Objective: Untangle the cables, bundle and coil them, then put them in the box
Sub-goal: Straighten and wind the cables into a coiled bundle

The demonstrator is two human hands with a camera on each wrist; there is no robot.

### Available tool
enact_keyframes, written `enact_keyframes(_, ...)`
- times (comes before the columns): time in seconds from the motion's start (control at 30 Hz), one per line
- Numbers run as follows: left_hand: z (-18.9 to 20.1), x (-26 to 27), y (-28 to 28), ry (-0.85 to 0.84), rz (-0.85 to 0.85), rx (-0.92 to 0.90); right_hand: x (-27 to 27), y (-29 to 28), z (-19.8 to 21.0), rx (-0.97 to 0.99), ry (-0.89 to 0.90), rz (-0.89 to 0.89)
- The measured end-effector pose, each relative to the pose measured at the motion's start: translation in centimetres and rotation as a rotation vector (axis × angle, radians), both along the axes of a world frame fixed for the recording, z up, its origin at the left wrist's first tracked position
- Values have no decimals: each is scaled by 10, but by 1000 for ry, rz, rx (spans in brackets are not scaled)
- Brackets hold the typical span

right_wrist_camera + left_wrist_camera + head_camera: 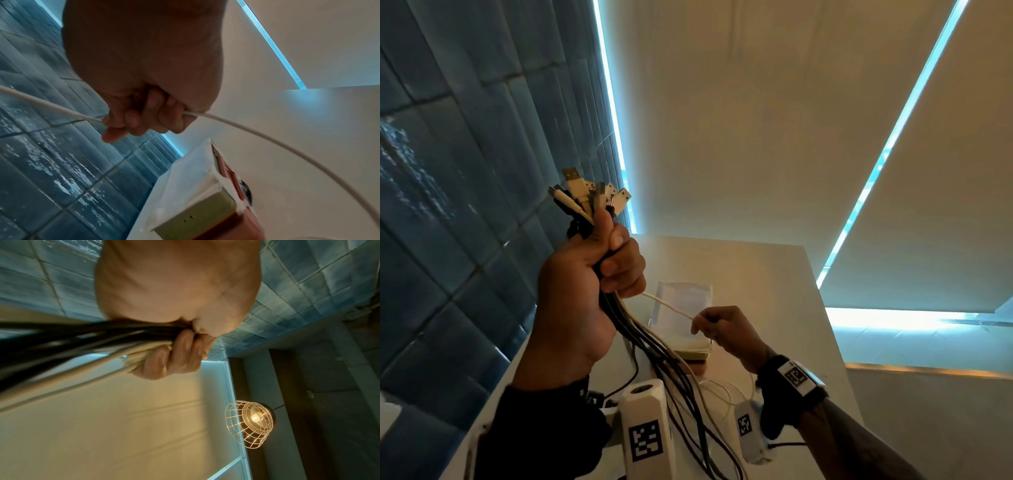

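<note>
With your left hand [592, 274] clenched on the cables [654, 346], draw the white cable [667, 305] pinched in your right hand [726, 330] out slowly, avoiding snags.

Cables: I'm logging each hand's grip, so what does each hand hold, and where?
Left hand grips the cable bundle just below its connectors. Right hand holds one white cable along its length.

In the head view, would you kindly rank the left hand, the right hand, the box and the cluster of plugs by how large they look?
1. Left hand, though it is nearest the camera.
2. Box.
3. Right hand and cluster of plugs: too alike to rank.
</note>
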State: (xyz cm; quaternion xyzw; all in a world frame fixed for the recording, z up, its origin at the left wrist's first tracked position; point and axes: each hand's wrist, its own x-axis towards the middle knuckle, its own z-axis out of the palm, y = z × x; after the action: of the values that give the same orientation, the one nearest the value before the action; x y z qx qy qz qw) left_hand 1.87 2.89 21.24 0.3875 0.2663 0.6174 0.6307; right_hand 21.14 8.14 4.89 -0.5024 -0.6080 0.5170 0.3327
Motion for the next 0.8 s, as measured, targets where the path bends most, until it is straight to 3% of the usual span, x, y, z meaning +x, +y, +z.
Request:
enact_keyframes(0.23, 2, -1, 0, 31, -7, -13, 7, 0, -45, -82, -147, -126)
enact_keyframes(0.33, -2, 0, 1, 88, 13, -36, 12, 5, -41, -89, -208, -250)
enact_keyframes(0.43, -5, 5, 2, 137, 74, -87, 10, 9, -5, -67, 37, -368)
enact_keyframes(0.53, -8, 13, 5, 231, 192, -123, 2, 2, 49, 26, 390, -262)
enact_keyframes(0.6, -10, 19, 5, 291, 257, -151, -5, -7, 80, 99, 511, -122)
enact_keyframes(0.8, -9, 25, 2, 274, 199, -195, -17, -39, 125, 185, 567, 260)
